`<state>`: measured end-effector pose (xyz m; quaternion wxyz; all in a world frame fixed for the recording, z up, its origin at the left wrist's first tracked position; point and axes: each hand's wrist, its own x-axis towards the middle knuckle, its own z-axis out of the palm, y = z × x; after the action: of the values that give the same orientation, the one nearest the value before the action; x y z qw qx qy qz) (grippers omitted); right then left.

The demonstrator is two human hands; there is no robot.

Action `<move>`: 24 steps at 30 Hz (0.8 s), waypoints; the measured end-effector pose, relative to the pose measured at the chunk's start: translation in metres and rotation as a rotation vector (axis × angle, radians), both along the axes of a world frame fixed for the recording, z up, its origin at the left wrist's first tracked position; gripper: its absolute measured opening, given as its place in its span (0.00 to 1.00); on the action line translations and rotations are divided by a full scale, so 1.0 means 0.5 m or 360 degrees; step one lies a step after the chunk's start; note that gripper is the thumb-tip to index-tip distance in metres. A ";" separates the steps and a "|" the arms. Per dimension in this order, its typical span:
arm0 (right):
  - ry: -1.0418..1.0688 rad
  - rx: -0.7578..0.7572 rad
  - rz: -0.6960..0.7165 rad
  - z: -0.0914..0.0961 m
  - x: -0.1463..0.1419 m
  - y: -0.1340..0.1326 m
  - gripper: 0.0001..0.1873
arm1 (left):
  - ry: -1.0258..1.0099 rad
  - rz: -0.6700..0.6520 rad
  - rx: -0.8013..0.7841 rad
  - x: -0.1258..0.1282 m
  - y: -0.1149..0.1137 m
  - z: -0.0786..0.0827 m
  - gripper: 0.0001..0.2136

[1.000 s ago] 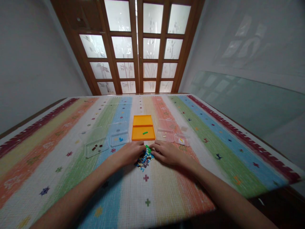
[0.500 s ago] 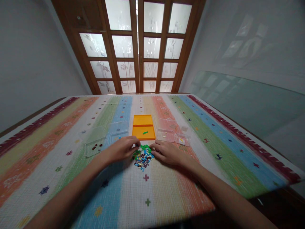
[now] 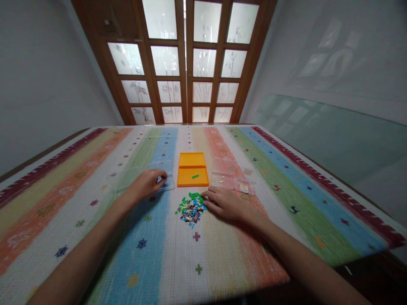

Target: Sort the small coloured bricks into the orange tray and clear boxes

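A pile of small toy building bricks (image 3: 191,210), green, blue, white, yellow and brown, lies on the tablecloth before me. My left hand (image 3: 146,185) is over a clear plastic box (image 3: 172,182) left of the orange case, thumb and fingers pinched. Whatever is between its fingertips is too small to make out; some blue shows just under them. At the right edge of the pile rests my right hand (image 3: 224,204), fingers stretched loosely and fingertips touching the bricks. The open orange case (image 3: 192,183) holds one long green brick (image 3: 195,176).
Right of the orange case stands a clear box (image 3: 221,185) with a pale brick in it. Beside that is a smaller clear box (image 3: 251,190) with a yellow piece. A striped tablecloth (image 3: 178,262) covers the table, with wooden glazed doors (image 3: 187,93) behind it.
My left hand has moved from the pile leftward and away from me to the clear box, now covering the box of brown bricks. My right hand stays by the pile.
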<state>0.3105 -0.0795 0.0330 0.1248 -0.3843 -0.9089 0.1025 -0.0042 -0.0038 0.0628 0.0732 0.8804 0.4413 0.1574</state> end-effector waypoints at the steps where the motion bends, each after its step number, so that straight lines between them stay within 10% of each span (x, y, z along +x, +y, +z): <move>1: -0.0006 0.0000 -0.0003 0.001 0.000 -0.001 0.09 | 0.0026 0.0010 -0.0007 0.002 0.004 -0.005 0.06; 24: 0.0066 -0.0057 0.0009 -0.009 0.004 0.002 0.11 | -0.0126 -0.0020 -0.0080 -0.036 0.014 -0.019 0.10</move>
<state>0.3123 -0.0784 0.0285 0.1364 -0.3818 -0.9052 0.1271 -0.0223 0.0031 0.0534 0.1137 0.8741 0.4364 0.1804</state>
